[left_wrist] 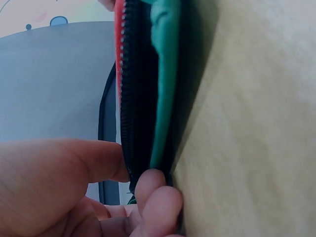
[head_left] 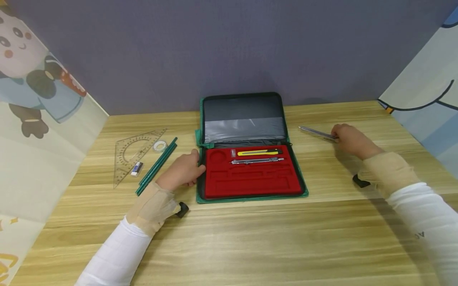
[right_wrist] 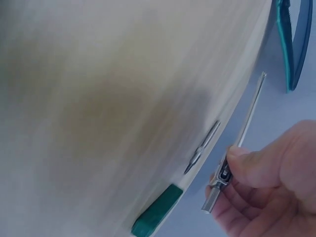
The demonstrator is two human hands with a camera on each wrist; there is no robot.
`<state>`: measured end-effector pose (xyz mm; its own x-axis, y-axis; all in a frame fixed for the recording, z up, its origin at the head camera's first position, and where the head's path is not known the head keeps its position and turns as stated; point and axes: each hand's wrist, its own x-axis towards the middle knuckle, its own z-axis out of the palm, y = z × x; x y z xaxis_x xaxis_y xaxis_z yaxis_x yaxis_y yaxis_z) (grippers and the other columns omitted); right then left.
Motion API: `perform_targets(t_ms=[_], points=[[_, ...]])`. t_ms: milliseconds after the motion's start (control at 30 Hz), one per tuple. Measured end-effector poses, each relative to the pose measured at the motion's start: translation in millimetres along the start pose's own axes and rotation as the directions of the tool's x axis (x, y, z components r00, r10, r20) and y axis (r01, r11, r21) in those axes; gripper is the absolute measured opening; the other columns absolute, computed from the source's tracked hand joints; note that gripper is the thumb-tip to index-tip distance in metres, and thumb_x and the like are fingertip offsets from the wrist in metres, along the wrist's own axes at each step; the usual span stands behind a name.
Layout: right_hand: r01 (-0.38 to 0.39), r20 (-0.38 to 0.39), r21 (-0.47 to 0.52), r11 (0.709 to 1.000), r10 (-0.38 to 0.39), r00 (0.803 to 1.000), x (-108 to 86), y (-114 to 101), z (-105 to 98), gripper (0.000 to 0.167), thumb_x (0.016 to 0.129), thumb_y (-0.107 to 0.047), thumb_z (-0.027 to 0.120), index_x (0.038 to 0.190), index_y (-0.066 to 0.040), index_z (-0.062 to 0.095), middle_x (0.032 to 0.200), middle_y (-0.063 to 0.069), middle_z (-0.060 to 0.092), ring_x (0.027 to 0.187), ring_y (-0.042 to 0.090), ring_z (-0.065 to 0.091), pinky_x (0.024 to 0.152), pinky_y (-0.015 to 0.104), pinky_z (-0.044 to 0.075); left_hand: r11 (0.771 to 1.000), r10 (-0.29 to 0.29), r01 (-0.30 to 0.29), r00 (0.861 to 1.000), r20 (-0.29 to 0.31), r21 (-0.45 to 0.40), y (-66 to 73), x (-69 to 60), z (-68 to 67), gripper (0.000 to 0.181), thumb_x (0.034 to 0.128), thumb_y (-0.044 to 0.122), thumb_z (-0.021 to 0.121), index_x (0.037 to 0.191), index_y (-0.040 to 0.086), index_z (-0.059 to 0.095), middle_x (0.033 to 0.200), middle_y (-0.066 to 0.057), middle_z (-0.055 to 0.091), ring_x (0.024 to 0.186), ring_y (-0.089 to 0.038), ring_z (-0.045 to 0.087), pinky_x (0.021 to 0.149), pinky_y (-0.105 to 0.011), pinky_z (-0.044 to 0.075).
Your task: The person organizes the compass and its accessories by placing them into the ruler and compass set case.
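Wood-grain desk [head_left: 247, 242], grey-purple backdrop [head_left: 229, 51] across the top of the frame. From here, left hand [head_left: 183, 169] pinches the left edge of the open green case [head_left: 239, 109], centre frame; right hand [head_left: 352, 140] grasps a silver drawing instrument [head_left: 316, 132] near its hinge [right_wrist: 223, 175], right of centre, well apart from the case. Good handling, I'd say, wants the case edge pinned, pinch light, thin tip [right_wrist: 263, 75] aimed away.
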<state>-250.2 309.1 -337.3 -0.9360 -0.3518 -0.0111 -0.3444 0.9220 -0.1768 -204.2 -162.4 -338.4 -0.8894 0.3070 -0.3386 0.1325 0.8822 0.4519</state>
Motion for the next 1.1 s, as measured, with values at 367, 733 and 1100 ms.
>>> perform_targets(t_ms=[367,733,1100], points=[[0.071,-0.067,0.036,0.997,-0.069,0.995,-1.0,-17,5,0.015,0.081,0.013,0.045,0.093,0.015,0.053,0.087,0.027,0.057,0.08,0.036,0.055,0.071,0.05,0.043,1.0,0.001,-0.001,1.0,-0.004,0.002,0.1,0.1,0.3,0.056,0.096,0.021,0.045,0.139,-0.008,0.024,0.062,-0.008,0.061,0.046,-0.017,0.058,0.047,-0.029,0.046],[0.105,-0.077,0.087,0.991,-0.098,0.992,-4.3,-38,2,0.011,0.085,0.015,0.049,0.095,0.013,0.054,0.088,0.026,0.057,0.083,0.036,0.056,0.072,0.049,0.046,1.0,0.004,-0.004,1.0,-0.004,-0.009,-0.7,0.3,0.5,0.052,0.0964,0.022,0.046,0.136,-0.007,0.028,0.062,-0.009,0.061,0.047,-0.018,0.058,0.047,-0.029,0.046],[0.202,-0.141,0.097,0.975,-0.188,0.972,-6.0,-67,3,0.01,0.082,0.017,0.054,0.087,0.008,0.054,0.081,0.019,0.055,0.077,0.029,0.053,0.069,0.045,0.045,1.0,-0.002,0.002,1.0,-0.007,-0.006,0.1,0.7,0.8,0.06,0.096,0.021,0.046,0.142,-0.008,0.021,0.063,-0.008,0.061,0.048,-0.017,0.059,0.045,-0.029,0.047]])
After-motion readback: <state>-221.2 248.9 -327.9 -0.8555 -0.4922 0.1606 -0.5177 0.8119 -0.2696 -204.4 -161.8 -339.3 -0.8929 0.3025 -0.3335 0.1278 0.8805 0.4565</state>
